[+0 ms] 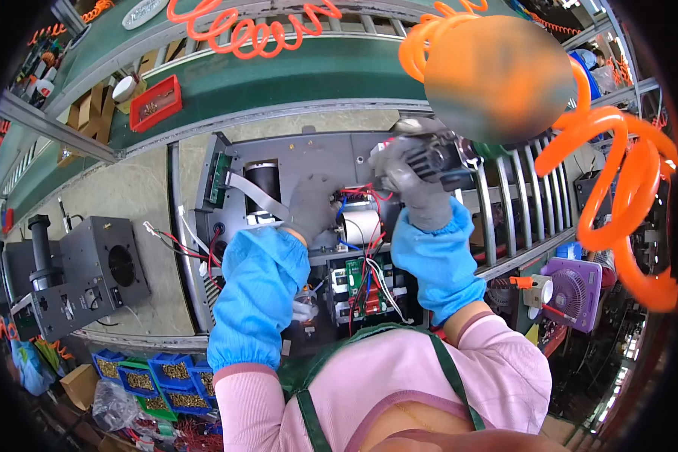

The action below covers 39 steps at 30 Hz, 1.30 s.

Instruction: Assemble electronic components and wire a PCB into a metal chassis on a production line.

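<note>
A dark grey metal housing (279, 154) lies opened in front of me, with wires, a white cylinder (361, 227) and a green circuit board (346, 277) inside. My left hand (314, 205), in a grey glove, reaches into it just left of the white cylinder. Its fingers are curled down, and whatever they pinch is hidden. At the housing's far right, my right hand (413, 184), also gloved, is closed round a dark ribbed tool-like thing (433, 158), whose exact kind I cannot make out. A flat grey ribbon cable (256, 193) runs from the housing's left side toward my left hand.
Another dark housing (90, 275) stands on the bench at left. Orange coiled hoses (618, 181) hang at upper right, close above a metal roller track (523, 196). A red tray (156, 103) sits on the green conveyor (279, 79). Blue bins (177, 371) of small brass-coloured parts are at lower left; a purple fan (572, 294) is at right.
</note>
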### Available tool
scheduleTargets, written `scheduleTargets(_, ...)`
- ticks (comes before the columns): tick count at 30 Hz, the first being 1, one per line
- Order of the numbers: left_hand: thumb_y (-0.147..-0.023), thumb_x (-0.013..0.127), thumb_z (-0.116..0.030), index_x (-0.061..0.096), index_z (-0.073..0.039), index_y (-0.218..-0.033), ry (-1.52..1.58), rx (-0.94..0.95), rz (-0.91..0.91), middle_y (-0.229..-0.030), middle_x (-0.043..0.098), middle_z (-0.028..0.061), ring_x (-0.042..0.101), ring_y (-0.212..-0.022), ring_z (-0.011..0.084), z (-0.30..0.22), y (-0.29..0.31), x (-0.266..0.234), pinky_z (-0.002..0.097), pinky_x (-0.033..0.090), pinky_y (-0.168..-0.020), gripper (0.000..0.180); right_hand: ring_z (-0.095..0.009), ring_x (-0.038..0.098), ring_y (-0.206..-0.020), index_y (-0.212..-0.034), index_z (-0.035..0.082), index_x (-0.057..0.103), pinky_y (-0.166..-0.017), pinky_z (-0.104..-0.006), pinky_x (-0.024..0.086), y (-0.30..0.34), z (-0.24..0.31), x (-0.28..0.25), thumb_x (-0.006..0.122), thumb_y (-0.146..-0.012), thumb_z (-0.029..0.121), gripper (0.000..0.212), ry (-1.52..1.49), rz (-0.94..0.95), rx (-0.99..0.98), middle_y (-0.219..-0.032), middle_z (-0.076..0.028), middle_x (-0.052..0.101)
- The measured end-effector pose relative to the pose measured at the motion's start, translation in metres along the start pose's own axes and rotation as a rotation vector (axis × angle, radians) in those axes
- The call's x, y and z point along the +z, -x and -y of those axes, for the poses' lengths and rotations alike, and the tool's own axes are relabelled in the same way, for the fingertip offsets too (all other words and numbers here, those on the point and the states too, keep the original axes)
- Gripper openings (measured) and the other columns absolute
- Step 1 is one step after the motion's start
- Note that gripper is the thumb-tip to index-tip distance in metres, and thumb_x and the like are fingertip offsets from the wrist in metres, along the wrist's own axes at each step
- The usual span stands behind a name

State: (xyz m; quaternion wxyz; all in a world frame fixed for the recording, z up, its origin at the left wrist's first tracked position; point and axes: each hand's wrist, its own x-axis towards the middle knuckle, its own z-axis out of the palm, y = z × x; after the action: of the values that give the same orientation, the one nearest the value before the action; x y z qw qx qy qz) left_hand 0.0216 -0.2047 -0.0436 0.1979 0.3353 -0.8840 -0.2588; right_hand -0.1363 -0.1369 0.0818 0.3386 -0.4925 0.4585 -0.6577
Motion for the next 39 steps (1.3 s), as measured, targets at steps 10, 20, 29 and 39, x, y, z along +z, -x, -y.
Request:
scheduleTargets(10, -0.068, 0.072, -0.012, 0.068, -0.013, -0.096, 0.012, 0.02, 0.036, -0.096, 0.062, 0.0083, 0.055, -0.1, 0.0314, 0.003, 0.0, 0.005, 0.0391, 0.045, -0.089, 0.028, -0.008, 0.058, -0.068, -0.12, 0.003, 0.046, -0.064, -0.0263, 0.052, 0.028, 0.005, -0.023, 0.066, -0.08, -0.006, 0.047, -0.05, -0.138, -0.163, -0.079, -0.004, 0.061)
scheduleTargets(20, -0.07, 0.07, -0.012, 0.068, -0.013, -0.097, -0.003, -0.02, 0.058, -0.096, 0.063, 0.0087, 0.055, -0.099, 0.0318, 0.002, 0.0, 0.007, 0.0397, 0.045, -0.088, 0.027, -0.016, 0.059, -0.067, -0.12, 0.003, 0.042, -0.081, -0.0412, 0.054, 0.048, -0.022, -0.012, 0.065, -0.082, 0.008, 0.044, 0.102, -0.076, -0.122, -0.072, -0.007, 0.059)
scheduleTargets(29, -0.07, 0.069, -0.013, 0.067, -0.014, -0.093, 0.02, 0.06, 0.015, -0.095, 0.063, 0.0075, 0.057, -0.097, 0.027, 0.005, 0.003, 0.007, 0.0392, 0.042, -0.091, 0.023, -0.023, 0.06, -0.07, -0.072, 0.001, 0.056, -0.079, -0.0418, 0.053, 0.057, -0.045, -0.023, 0.066, -0.08, 0.011, 0.016, 0.152, -0.092, 0.04, -0.069, -0.007, 0.057)
scheduleTargets(39, -0.07, 0.071, -0.01, 0.064, -0.013, -0.092, 0.02, 0.059, -0.013, -0.092, 0.061, 0.0073, 0.056, -0.096, 0.0296, 0.0, 0.001, 0.006, 0.0398, 0.044, -0.087, 0.023, -0.02, 0.06, -0.075, -0.107, 0.005, 0.051, -0.089, -0.0419, 0.048, 0.055, -0.007, -0.016, 0.071, -0.077, 0.01, 0.036, -0.094, 0.189, -0.018, -0.076, -0.006, 0.058)
